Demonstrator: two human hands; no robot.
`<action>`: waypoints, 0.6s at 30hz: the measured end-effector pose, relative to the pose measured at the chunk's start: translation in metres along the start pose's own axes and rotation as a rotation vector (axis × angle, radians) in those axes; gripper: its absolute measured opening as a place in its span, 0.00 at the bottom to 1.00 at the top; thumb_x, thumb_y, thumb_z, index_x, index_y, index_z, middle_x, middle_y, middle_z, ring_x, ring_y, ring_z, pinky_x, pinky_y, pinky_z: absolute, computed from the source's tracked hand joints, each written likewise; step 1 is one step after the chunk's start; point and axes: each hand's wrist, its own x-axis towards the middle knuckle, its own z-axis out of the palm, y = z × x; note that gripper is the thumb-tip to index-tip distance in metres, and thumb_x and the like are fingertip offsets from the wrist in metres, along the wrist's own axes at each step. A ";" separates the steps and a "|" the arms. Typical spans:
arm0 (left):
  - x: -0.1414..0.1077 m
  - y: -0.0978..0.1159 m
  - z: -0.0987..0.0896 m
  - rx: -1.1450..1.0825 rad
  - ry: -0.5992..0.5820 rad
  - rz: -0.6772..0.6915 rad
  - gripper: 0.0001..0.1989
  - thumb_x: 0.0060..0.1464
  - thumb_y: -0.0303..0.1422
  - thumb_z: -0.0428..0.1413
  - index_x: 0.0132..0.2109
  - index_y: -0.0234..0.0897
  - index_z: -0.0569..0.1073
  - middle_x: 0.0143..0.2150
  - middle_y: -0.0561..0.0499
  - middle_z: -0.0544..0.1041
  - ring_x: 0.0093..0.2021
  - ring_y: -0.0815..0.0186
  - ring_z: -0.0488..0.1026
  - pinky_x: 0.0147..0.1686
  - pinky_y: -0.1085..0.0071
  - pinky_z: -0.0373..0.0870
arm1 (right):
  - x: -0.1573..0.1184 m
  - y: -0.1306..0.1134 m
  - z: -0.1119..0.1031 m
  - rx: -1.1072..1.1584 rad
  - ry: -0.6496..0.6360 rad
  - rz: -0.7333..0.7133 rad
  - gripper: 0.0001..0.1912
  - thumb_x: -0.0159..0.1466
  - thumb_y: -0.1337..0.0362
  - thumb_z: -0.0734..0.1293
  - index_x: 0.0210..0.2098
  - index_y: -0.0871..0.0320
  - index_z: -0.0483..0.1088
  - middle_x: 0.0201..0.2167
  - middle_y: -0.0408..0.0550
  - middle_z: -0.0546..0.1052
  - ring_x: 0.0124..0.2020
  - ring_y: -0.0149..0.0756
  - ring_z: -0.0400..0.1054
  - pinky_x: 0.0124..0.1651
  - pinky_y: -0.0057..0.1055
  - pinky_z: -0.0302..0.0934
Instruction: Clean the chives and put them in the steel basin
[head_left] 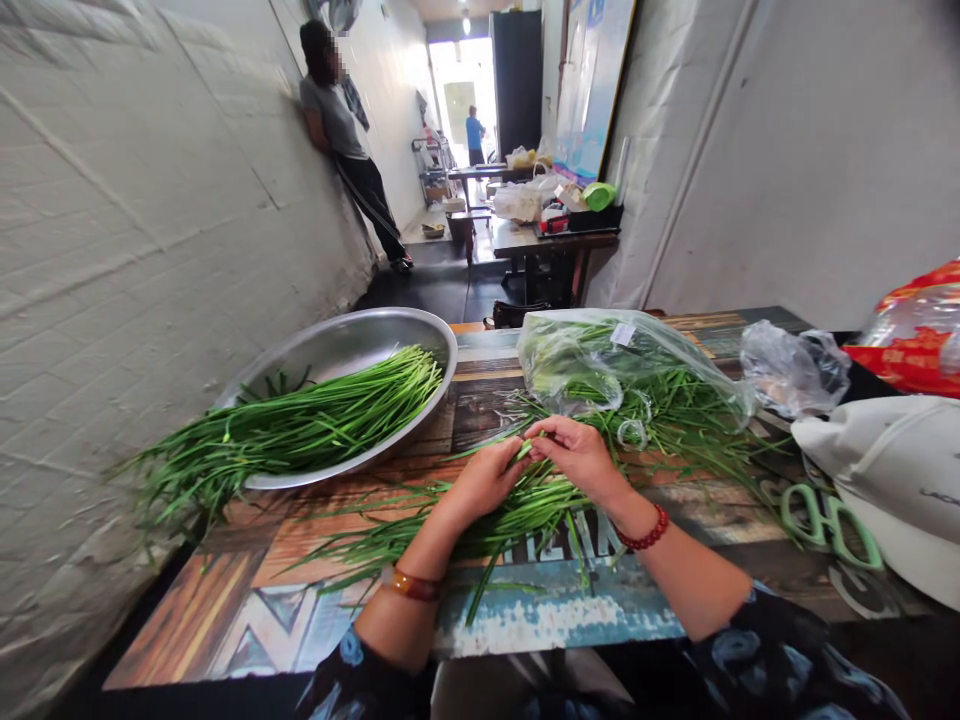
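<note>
Both my hands meet over the middle of the table, closed around the pale ends of a few garlic chives (525, 449). My left hand (486, 478) grips the stalks, while the fingertips of my right hand (576, 452) pinch at their tips. Beneath my hands and forearms lies a loose pile of chives (480, 525). To the left, a wide metal basin (352, 335) holds a thick bundle of chives (337, 415), whose leafy ends hang over its rim. Just beyond my right hand, a clear plastic bag (637, 340) covers more greens (686, 400).
Green-handled scissors (829, 525) and a white cap (892, 480) lie at the right, near a crumpled plastic bag (795, 365) and a red package (915, 330). A person (345, 140) leans on the left wall; another person (475, 135) stands near the doorway. Tables with bags (521, 200) stand behind.
</note>
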 end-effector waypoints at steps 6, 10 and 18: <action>-0.002 -0.005 -0.009 0.328 0.060 -0.086 0.09 0.65 0.31 0.45 0.37 0.37 0.68 0.37 0.48 0.75 0.36 0.64 0.70 0.36 0.72 0.62 | 0.009 -0.003 -0.014 0.222 0.229 0.095 0.17 0.51 0.53 0.77 0.35 0.58 0.77 0.24 0.41 0.77 0.26 0.30 0.72 0.33 0.28 0.68; -0.006 -0.006 -0.021 0.569 0.100 -0.193 0.08 0.64 0.28 0.46 0.44 0.40 0.70 0.42 0.46 0.78 0.41 0.61 0.75 0.38 0.71 0.63 | 0.018 -0.007 -0.030 0.364 0.318 0.072 0.19 0.48 0.53 0.79 0.33 0.58 0.76 0.25 0.41 0.76 0.26 0.28 0.70 0.31 0.27 0.67; -0.026 -0.001 -0.045 0.779 0.180 -0.309 0.15 0.65 0.26 0.43 0.50 0.36 0.72 0.47 0.40 0.79 0.46 0.58 0.77 0.44 0.67 0.69 | 0.026 -0.021 -0.065 0.657 0.467 -0.061 0.16 0.46 0.60 0.80 0.32 0.56 0.76 0.29 0.37 0.76 0.27 0.22 0.69 0.32 0.21 0.67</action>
